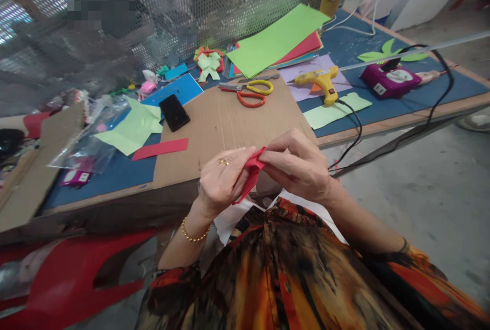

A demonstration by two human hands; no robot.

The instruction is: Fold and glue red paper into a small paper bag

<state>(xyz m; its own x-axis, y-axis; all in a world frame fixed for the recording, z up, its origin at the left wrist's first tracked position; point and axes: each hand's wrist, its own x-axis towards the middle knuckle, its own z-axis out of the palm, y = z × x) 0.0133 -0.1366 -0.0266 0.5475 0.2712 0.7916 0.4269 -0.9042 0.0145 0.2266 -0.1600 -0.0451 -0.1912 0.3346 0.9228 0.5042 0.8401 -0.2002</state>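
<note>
Between my two hands is a folded piece of red paper (251, 177), held just off the table's front edge. My left hand (225, 177) has its fingers closed round the left side of the paper. On the upper right end, the fingertips of my right hand (296, 164) pinch a fold. Beyond the hands, a flat sheet of brown cardboard (229, 131) covers the middle of the table. Scissors (254, 93) with one yellow and one red handle lie on it. A red paper strip (161, 148) rests across the cardboard's left edge.
A yellow glue gun (319, 82) lies on lilac paper at the right, its black cord hanging over the edge. Near it sits a purple power socket (390, 79). Green sheets (281, 39) are stacked at the back. A black phone (174, 112) and pale green paper (132, 126) lie left.
</note>
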